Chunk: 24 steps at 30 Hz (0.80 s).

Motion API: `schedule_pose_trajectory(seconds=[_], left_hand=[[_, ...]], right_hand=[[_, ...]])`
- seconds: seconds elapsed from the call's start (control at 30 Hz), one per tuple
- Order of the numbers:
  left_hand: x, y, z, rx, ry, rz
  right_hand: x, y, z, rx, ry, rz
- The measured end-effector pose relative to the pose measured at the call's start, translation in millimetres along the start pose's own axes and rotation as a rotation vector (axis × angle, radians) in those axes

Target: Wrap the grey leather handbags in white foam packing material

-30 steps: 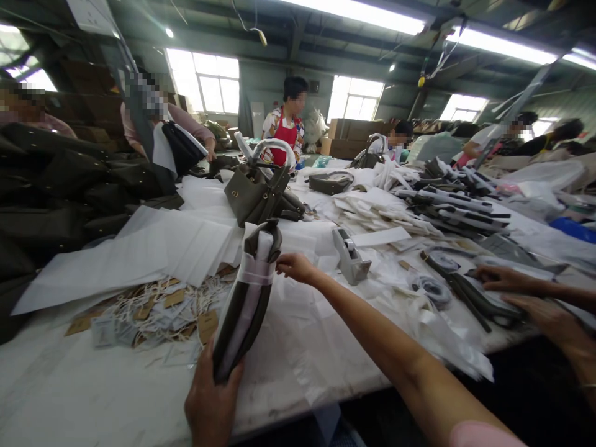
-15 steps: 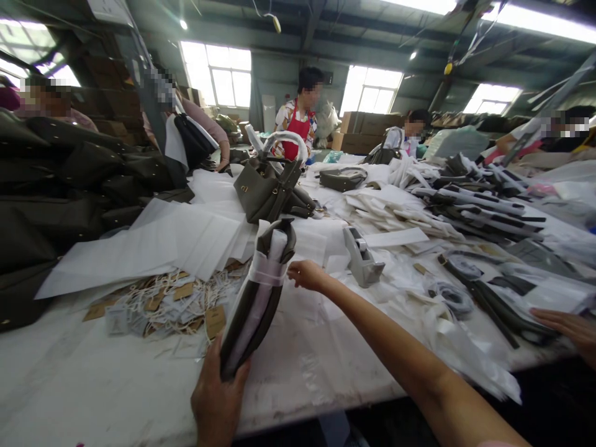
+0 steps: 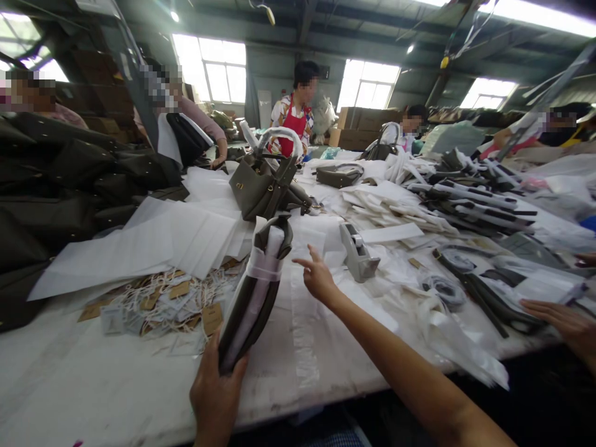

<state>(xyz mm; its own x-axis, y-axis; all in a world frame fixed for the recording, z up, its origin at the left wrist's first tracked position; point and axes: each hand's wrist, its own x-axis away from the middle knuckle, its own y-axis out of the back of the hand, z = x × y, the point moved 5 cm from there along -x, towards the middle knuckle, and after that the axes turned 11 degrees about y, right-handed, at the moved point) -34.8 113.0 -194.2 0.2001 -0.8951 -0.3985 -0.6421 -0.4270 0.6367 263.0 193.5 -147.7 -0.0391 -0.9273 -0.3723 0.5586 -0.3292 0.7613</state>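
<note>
My left hand (image 3: 216, 391) grips the lower end of a dark olive bag strap bundle (image 3: 254, 298), folded lengthwise and stood upright at a tilt. White wrapping film shows along its middle, and a clear band circles its upper part. Just right of the bundle, my right hand (image 3: 319, 276) is apart from it, fingers spread, with nothing visible in them. A grey tape dispenser (image 3: 361, 257) stands to the right of that hand. To the left of the bundle lies a heap of tags with white strings (image 3: 167, 304).
White foam sheets (image 3: 139, 239) spread at left beside piled dark bags (image 3: 56, 186). An olive handbag (image 3: 261, 186) with wrapped handles stands behind the bundle. Wrapped straps (image 3: 475, 202) are heaped at right. Another person's hand (image 3: 559, 320) rests at the right edge; co-workers stand across the table.
My right hand has drawn back from the bundle's band toward the right, and its fingers have spread. My left hand keeps its hold. The view has shifted slightly.
</note>
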Motion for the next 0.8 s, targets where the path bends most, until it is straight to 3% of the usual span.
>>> schedule_pose_trajectory(seconds=[0.17,0.23,0.3,0.43,0.57,0.7,0.8], left_hand=[[-6,3.2,-13,0.03,-0.099,-0.017],[-10,7.2,-21,0.031,-0.151,-0.04],[-15,14.0,-32,0.03,-0.216,-0.068],[-15,33.3,-66,0.076,-0.456,-0.079],[2,42.8,-97,0.099,-0.787,0.004],[28,25.4,-107,0.04,-1.083,0.181],[48,7.7,-100,0.032,-1.208,0.224]], right_hand=[[92,-30,33,0.116,0.272,0.245],[105,-38,36,0.115,0.292,0.281],[107,-35,38,0.102,0.301,0.233],[122,-6,60,-0.023,0.449,0.049],[181,33,103,-0.162,0.672,0.048],[223,76,133,-0.181,0.843,0.054],[212,101,127,-0.196,0.746,-0.025]])
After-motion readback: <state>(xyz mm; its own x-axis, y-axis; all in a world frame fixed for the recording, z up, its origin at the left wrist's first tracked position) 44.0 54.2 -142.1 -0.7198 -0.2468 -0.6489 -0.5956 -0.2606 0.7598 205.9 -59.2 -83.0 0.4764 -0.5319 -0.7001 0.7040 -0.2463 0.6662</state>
